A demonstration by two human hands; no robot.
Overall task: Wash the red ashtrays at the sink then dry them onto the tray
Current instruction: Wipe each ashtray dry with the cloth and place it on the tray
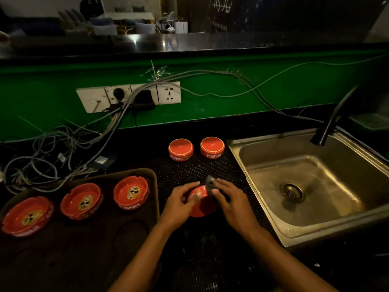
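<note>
A red ashtray (pixel 203 205) sits between my hands on the black mesh mat (pixel 189 171), left of the sink (pixel 311 186). My left hand (pixel 181 199) grips its left rim with the thumb over the top. My right hand (pixel 229 197) holds a dark cloth (pixel 210 183) against its right side. Three red ashtrays (pixel 27 216) (pixel 82 201) (pixel 131 192) stand upright in a row on the dark tray (pixel 84 239). Two more ashtrays (pixel 181 149) (pixel 212 147) lie upside down at the back of the mat.
A black tap (pixel 334 119) leans over the steel sink, whose drain (pixel 292 191) is dry-looking. A tangle of grey cables (pixel 63 148) lies on the counter behind the tray, below a socket strip (pixel 128 95) on the green wall.
</note>
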